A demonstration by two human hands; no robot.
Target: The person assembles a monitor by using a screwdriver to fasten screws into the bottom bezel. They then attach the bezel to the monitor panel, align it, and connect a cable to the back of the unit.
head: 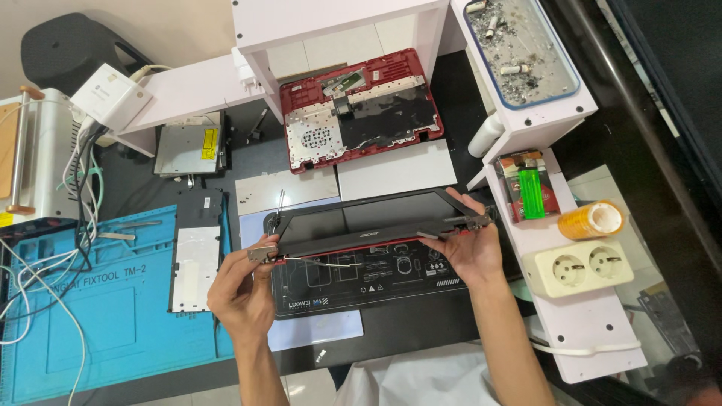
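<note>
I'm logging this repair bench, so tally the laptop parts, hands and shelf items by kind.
Laptop screen lid: 1
Red laptop base: 1
Optical drive: 1
Hands: 2, left hand, right hand
Green lighter: 1
Tape roll: 1
Double socket: 1
Total: 8

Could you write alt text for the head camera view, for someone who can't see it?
Seen from above, a left hand and right hand hold a laptop screen panel by its hinge corners over a black work mat. A red laptop base, opened up, lies behind it, and a blue repair mat lies to the left.
</note>
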